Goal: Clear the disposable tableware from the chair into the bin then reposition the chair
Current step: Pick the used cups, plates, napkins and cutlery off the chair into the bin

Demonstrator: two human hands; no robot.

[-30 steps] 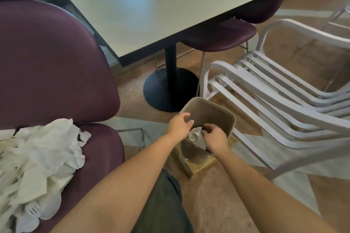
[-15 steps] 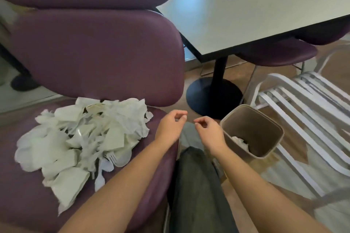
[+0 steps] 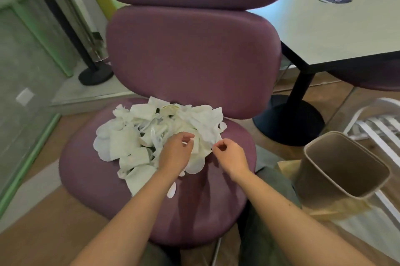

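Both of our hands reach over the seat of the purple chair (image 3: 190, 66). Our left hand (image 3: 176, 154) rests on the near right part of the pile of white disposable tableware (image 3: 151, 136), its fingers curled down into the pieces; whether it actually grips any of them we cannot tell, since the fingertips are partly hidden among the white plastic. Our right hand (image 3: 230, 155) sits just beside the pile's right edge, thumb and forefinger drawn together at the rim of a white plate (image 3: 198, 157) or very close to it; the picture does not show clearly if they pinch it.

The pile lies on the far half of the seat, against the foot of the backrest. It mixes crumpled napkins, flat plates, forks and spoons, and one white spoon (image 3: 172, 190) lies apart on the near side, next to our left forearm.

To the right of the chair, on the floor, the tan bin (image 3: 337, 170) stands tilted, its open mouth turned toward us. Behind the bin we see slatted white chairs (image 3: 376, 123), and farther right a pale table (image 3: 337, 27) on a black pedestal.
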